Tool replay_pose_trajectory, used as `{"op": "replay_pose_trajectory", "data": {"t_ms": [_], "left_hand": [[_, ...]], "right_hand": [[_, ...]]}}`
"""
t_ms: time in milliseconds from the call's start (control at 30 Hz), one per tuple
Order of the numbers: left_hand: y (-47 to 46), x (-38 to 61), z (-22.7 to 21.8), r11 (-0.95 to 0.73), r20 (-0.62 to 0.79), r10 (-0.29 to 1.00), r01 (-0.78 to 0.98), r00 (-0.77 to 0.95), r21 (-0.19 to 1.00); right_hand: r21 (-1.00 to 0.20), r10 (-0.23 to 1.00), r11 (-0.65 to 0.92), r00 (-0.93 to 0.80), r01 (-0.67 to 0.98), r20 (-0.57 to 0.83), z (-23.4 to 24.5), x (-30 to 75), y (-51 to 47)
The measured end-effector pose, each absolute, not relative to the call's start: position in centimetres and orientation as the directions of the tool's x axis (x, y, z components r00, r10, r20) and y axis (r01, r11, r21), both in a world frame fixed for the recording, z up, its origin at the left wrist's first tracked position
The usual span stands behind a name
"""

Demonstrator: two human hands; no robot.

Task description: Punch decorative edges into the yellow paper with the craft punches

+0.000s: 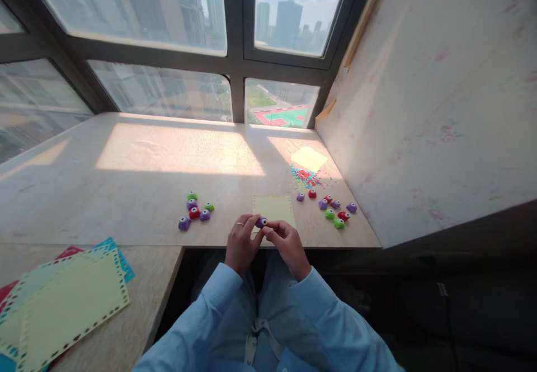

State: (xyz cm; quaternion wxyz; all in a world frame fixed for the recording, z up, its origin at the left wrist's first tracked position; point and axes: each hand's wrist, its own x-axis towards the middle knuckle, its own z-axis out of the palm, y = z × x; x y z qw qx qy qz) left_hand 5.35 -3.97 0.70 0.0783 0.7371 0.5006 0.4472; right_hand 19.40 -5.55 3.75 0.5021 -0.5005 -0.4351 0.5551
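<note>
A small purple craft punch (260,222) with a white, eye-like disc sits between my hands above the desk's front edge. My left hand (243,244), wearing a ring, is closed on its left side with thumb and fingers. On the right, my right hand (289,244) is closed too, its fingertips pinching at the punch near the paper's edge. Just beyond my fingers lies a pale yellow sheet of paper (274,207) with small holes along its borders. My hands cover its near edge, so I cannot tell whether the punch grips the paper.
Several coloured punches stand left, including a red punch (194,213), and more right, including a green punch (339,224). Red and blue paper bits (306,177) lie near a yellow paper (309,158). Hole-edged sheets (79,299) are stacked lower left. A wall (436,92) bounds the right.
</note>
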Motion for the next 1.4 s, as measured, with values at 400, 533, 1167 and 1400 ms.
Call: {"op": "replay_pose_trajectory", "data": {"t_ms": [400,533,1167,1400], "left_hand": [[2.1,-0.8,-1.4,-0.348,0.368,0.91,0.835,0.191,0.427],[2.5,-0.6,-1.4,-0.347,0.385,0.905,0.838,0.181,0.422],[-3.2,6.6,-1.0,-0.514,0.353,0.846,0.788,0.4,0.34],[-3.2,6.2,-1.0,-0.512,0.338,0.853,0.767,0.398,0.387]], "right_hand": [[-0.984,0.96,-0.167,0.216,-0.064,-0.177,3.1,26.5,-4.8],[-0.977,0.941,-0.205,0.264,-0.059,-0.213,2.8,29.3,-4.2],[-0.794,0.913,-0.351,0.006,-0.497,-0.407,2.7,28.0,-2.6],[-0.835,0.897,-0.433,-0.069,-0.338,-0.437,2.6,27.6,-0.9]]}}
